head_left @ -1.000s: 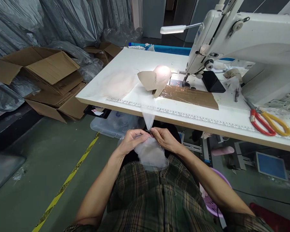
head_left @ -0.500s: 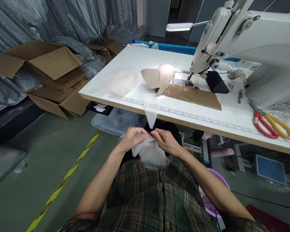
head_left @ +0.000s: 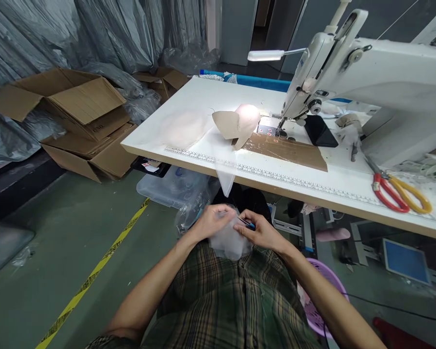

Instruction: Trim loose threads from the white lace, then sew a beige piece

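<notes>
Over my lap, my left hand (head_left: pixel 213 220) pinches the upper left of a sheer white fabric piece (head_left: pixel 229 242). My right hand (head_left: pixel 257 229) is closed round a small dark and blue tool (head_left: pixel 247 223) at the fabric's right side. The tool's thin tip points up and left, toward my left hand. Another sheer white piece (head_left: pixel 225 177) hangs over the table's front edge. Behind it on the table lie beige pattern pieces (head_left: pixel 226 124) and a pinkish rounded piece (head_left: pixel 248 116), beside the sewing machine's needle area (head_left: pixel 280 130).
The white table (head_left: pixel 196 97) carries the sewing machine (head_left: pixel 385 72), a black phone (head_left: pixel 320 131), brown card (head_left: pixel 287 151) and red and yellow scissors (head_left: pixel 399 193). Cardboard boxes (head_left: pixel 87 104) stand at the left. A purple basket (head_left: pixel 332 276) is low at the right.
My hands have moved slightly apart and a little lower in view. The blue part of the tool in my right hand now shows. The view has shifted a little.
</notes>
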A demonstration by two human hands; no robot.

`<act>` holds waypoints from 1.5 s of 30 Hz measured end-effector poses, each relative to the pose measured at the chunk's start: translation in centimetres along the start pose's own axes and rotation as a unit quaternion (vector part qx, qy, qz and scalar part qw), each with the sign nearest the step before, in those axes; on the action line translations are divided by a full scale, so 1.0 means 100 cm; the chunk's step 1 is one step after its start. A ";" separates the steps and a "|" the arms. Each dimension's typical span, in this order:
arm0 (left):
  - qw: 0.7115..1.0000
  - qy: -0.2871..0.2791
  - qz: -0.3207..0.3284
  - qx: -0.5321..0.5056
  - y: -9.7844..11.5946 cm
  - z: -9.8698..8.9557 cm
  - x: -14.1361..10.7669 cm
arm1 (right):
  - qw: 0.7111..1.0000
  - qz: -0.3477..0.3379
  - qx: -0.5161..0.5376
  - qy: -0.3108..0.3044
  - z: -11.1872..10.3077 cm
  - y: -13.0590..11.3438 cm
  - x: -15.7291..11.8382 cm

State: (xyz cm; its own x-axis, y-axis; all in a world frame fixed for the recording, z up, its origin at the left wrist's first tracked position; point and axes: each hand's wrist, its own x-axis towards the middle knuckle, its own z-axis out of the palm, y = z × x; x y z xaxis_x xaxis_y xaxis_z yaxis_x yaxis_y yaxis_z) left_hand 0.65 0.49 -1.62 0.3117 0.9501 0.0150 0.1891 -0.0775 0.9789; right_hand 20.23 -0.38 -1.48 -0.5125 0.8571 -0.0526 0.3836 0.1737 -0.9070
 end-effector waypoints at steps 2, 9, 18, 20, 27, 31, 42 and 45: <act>0.998 0.011 0.042 0.053 -0.014 0.010 -0.003 | 0.995 0.025 -0.087 0.041 -0.005 0.009 -0.006; 0.997 0.060 0.055 0.000 -0.019 0.003 -0.005 | 0.982 -0.023 0.022 0.186 -0.010 -0.018 0.033; 0.931 0.034 -0.013 -0.364 0.006 -0.019 0.030 | 0.962 -0.006 0.202 0.186 0.016 -0.050 0.049; 0.913 -0.022 -0.034 -0.406 0.008 -0.018 0.033 | 0.972 -0.020 0.186 0.139 0.013 -0.051 0.031; 0.919 -0.021 -0.051 -0.390 0.016 -0.018 0.032 | 0.995 -0.002 0.095 -0.020 0.003 -0.043 -0.011; 0.953 0.076 -0.077 -0.282 0.021 -0.019 0.027 | 0.999 -0.019 0.037 -0.016 -0.005 -0.036 -0.005; 0.953 0.153 -0.092 -0.244 0.026 -0.024 0.010 | 0.994 -0.048 -0.037 0.095 -0.006 -0.032 0.050; 0.943 0.153 -0.094 -0.281 0.026 -0.024 0.009 | 0.994 -0.062 -0.017 0.086 -0.003 -0.034 0.056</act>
State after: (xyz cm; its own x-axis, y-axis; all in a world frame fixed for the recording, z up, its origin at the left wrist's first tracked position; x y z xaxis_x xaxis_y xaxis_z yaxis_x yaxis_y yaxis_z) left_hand -0.81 1.91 1.43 0.0234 0.9803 -0.1963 -0.3354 0.1927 0.9222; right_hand 16.29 3.95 1.47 -0.4198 0.8978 0.1331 0.3534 0.2967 -0.8871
